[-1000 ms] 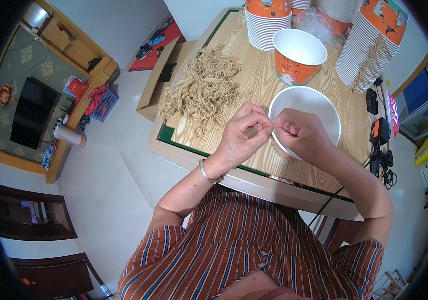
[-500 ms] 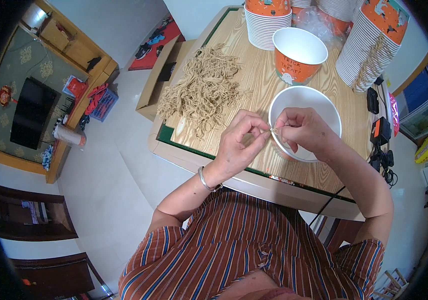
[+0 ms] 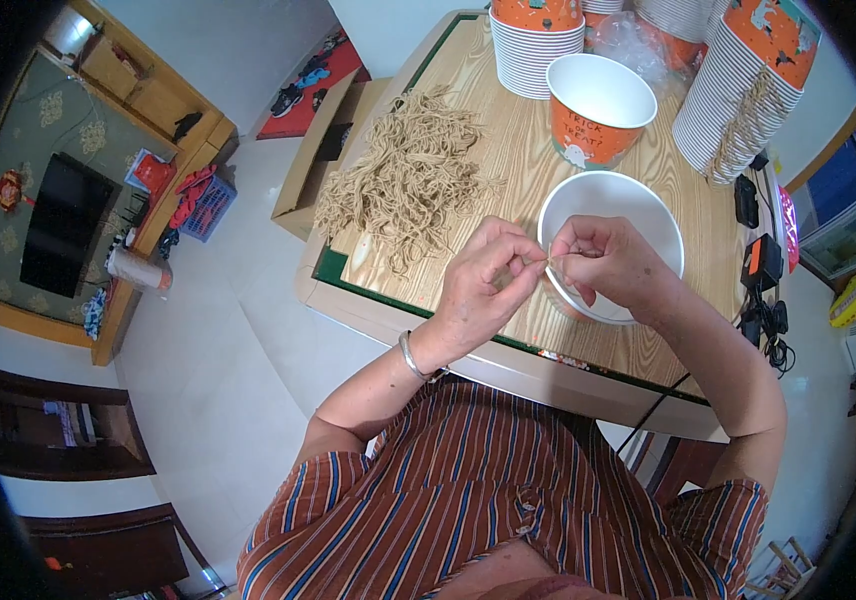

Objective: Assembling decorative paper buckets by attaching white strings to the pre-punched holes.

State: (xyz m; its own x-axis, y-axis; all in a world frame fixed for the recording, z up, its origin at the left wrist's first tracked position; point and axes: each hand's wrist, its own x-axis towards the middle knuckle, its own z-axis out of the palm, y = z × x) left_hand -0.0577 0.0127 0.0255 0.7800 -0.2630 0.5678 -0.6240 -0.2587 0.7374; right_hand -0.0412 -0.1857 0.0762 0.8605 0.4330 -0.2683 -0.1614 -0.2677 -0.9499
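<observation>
My left hand (image 3: 483,280) and my right hand (image 3: 613,262) meet over the near rim of a white-lined paper bucket (image 3: 638,198). Both pinch a short bit of tan twine (image 3: 549,261) between thumb and fingertips; most of it is hidden by the fingers. Left of my hands lies a loose, tangled heap of the same tan twine (image 3: 403,185) on the wood-grain table. Beyond the near bucket stands another paper bucket (image 3: 588,135), orange outside and white inside, upright with its mouth facing up.
Tall stacks of nested orange buckets stand at the back (image 3: 538,60) and back right (image 3: 733,110), with twine strands hanging over the right one. Clear plastic wrap (image 3: 628,50) lies between them. Black adapters and cables (image 3: 763,262) line the right edge. An open cardboard box (image 3: 313,165) stands beyond the left edge.
My fingertips have drawn slightly closer together around the twine, and my left hand has shifted a little to the right. The buckets and the heap stay put.
</observation>
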